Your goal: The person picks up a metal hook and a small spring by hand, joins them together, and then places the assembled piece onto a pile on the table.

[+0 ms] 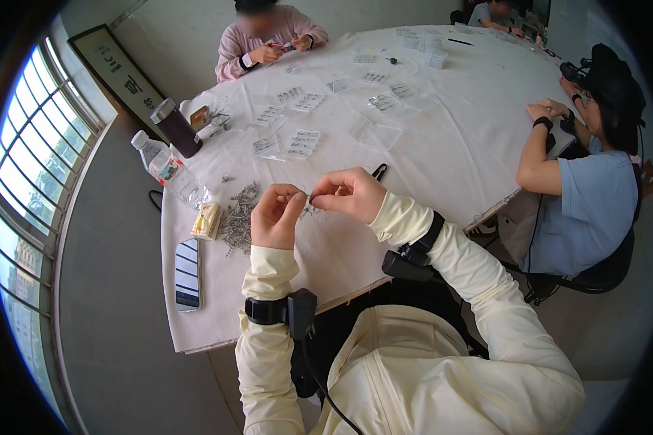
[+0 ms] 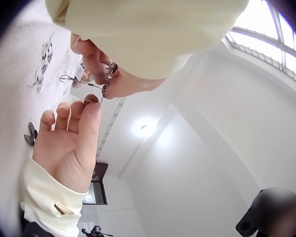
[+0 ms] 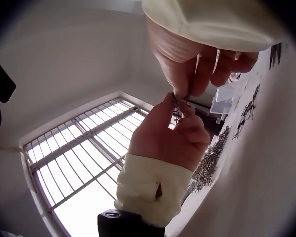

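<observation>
In front of me, over the white-covered table [image 1: 442, 210], both hands meet fingertip to fingertip. My left hand [image 1: 277, 217] pinches a small, dark metal piece of linked, coiled wire [image 2: 108, 79] between thumb and fingers. A thin wire loop [image 2: 66, 78] sticks out from it in the left wrist view. My right hand [image 1: 352, 194] pinches the near end of the same piece between thumb and forefinger, its other fingers loosely bent. Beside the left hand lies a heap of small coiled metal pieces [image 1: 239, 221]. A few linked pieces [image 3: 249, 111] lie on the cloth under the hands.
A phone [image 1: 188, 275], a tissue pack [image 1: 207, 221], a water bottle [image 1: 168, 170] and a dark flask [image 1: 178, 129] stand or lie at left. Clear plastic boxes [image 1: 303, 143] spread beyond my hands. A black-handled tool [image 1: 379, 172] lies past the right hand. Other people sit around the table.
</observation>
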`<state>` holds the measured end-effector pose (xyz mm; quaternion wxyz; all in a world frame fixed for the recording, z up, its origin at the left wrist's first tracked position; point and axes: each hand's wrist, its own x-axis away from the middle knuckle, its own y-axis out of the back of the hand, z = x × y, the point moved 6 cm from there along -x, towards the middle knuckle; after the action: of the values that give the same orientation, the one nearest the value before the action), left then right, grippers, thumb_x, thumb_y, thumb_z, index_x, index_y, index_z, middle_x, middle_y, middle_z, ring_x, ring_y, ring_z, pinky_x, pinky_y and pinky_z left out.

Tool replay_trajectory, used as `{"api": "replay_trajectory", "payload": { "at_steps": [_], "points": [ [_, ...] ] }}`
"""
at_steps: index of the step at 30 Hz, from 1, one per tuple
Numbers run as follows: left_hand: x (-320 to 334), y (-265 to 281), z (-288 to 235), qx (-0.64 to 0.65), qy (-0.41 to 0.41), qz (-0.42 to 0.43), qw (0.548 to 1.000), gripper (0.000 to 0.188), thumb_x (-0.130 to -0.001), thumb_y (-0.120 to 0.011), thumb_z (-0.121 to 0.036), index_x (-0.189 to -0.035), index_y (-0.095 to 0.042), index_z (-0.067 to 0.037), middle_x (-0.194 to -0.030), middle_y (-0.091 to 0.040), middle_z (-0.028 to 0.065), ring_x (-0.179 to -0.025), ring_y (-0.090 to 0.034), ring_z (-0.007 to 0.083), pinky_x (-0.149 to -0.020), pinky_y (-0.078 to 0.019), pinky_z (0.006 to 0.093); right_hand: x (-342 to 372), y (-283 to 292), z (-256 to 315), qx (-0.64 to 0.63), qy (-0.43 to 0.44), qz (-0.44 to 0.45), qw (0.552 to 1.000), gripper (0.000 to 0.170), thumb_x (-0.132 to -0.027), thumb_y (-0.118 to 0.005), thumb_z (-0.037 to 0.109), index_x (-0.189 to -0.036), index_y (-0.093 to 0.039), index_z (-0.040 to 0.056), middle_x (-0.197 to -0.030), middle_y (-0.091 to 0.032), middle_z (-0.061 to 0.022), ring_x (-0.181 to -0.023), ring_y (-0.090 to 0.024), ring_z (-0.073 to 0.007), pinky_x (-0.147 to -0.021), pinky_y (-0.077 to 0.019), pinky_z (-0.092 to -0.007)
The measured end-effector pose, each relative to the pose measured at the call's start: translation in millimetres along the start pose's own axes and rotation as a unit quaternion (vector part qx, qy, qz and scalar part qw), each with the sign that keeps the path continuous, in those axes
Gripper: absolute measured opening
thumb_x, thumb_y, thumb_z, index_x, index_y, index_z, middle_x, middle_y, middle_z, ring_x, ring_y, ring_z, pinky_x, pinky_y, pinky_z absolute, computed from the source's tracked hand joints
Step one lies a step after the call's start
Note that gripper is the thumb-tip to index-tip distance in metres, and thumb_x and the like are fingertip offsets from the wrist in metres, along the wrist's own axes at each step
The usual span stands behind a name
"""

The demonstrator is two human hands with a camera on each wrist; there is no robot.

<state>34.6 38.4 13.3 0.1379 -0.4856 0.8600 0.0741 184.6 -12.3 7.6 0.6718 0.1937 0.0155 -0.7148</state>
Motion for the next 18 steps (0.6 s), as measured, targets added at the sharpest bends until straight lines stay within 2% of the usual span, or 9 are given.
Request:
{"api": "replay_trajectory", "payload": {
  "at_steps": [2,5,10,18],
  "points": [
    [0.5,0.0,-0.6,-0.005,0.005,0.005,1.000,0.006,-0.089,-0.063,-0.007,-0.091,-0.060,-0.001,-0.075,-0.054,-0.0038,-0.069,-0.048,0.0033,-0.061,-0.0377,0.0185,-1.3,-0.2,-4.6,-0.067,0.002,0.010,0.998,0.016,-0.085,-0.068,0.017,-0.093,-0.070,0.0030,-0.083,-0.069,-0.0038,-0.077,-0.062,-0.0096,-0.072,-0.0474,-0.0264],
    [0.6,-0.6,-0.8,0.006,0.010,0.017,1.000,0.007,-0.091,-0.061,-0.009,-0.093,-0.059,-0.003,-0.078,-0.059,-0.0019,-0.070,-0.050,0.0042,-0.062,-0.0383,0.0195,-1.8,2.5,-7.0,-0.092,-0.008,0.000,0.996,0.017,-0.086,-0.068,0.016,-0.094,-0.069,0.0011,-0.085,-0.069,-0.0051,-0.078,-0.062,-0.0111,-0.075,-0.0489,-0.0258],
    [1.6,-1.9,1.1,0.002,0.026,0.032,0.999,0.009,-0.092,-0.059,-0.013,-0.096,-0.057,-0.005,-0.085,-0.067,0.0023,-0.073,-0.052,0.0054,-0.061,-0.0376,0.0203,-2.2,3.6,-6.8,-0.106,-0.009,0.003,0.994,0.018,-0.086,-0.068,0.015,-0.095,-0.068,-0.0001,-0.086,-0.069,-0.0056,-0.080,-0.062,-0.0113,-0.076,-0.0495,-0.0258],
    [1.4,-2.9,1.5,0.004,0.035,0.037,0.999,0.009,-0.092,-0.059,-0.013,-0.097,-0.058,-0.005,-0.084,-0.066,0.0017,-0.073,-0.053,0.0057,-0.062,-0.0384,0.0201,-4.1,2.9,-12.0,-0.112,-0.012,0.018,0.993,0.018,-0.087,-0.068,0.015,-0.095,-0.066,-0.0012,-0.088,-0.068,-0.0056,-0.082,-0.063,-0.0112,-0.077,-0.0502,-0.0261]
  ]
}}
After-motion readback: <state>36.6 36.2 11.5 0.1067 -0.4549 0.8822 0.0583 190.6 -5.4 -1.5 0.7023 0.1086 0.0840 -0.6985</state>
